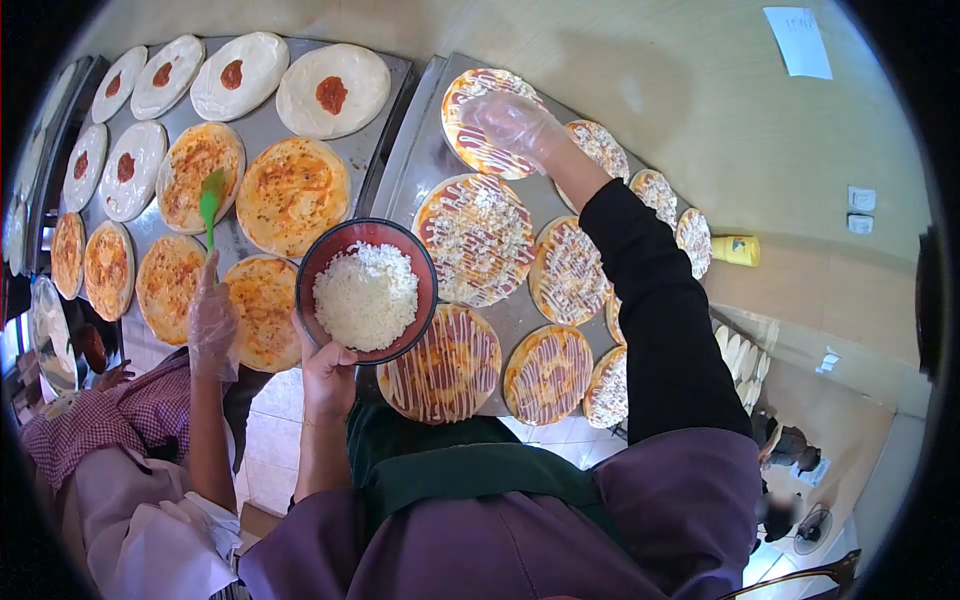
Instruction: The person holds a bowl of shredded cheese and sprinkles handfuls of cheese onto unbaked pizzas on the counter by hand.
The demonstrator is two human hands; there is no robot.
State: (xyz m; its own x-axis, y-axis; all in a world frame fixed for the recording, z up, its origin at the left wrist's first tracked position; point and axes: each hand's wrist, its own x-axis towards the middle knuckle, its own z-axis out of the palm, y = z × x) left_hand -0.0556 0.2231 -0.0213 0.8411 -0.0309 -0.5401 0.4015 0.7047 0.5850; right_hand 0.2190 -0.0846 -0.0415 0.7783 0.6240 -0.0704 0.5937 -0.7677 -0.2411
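Note:
My left hand point(328, 375) grips a dark bowl with a reddish inside point(427, 285), its thumb over the rim. White grated cheese point(366, 298) fills much of it. At the upper right, my right hand point(515, 128) in a clear plastic glove hovers over a pizza base striped with white and red sauce point(480, 155). Its fingers look bent together; whatever lies inside them is hidden. Below it is a striped pizza strewn with white shreds point(473, 240). Another striped pizza without shreds point(440, 365) lies by the bowl.
A co-worker's gloved hand point(212, 325) holds a green brush point(210, 200) over sauce-covered pizzas at the left. Pale bases with red dabs point(333, 90) line the back of that metal table point(370, 150). Several topped pizzas point(568, 270) cover my metal table point(405, 180). A yellow packet point(736, 250) lies to the right.

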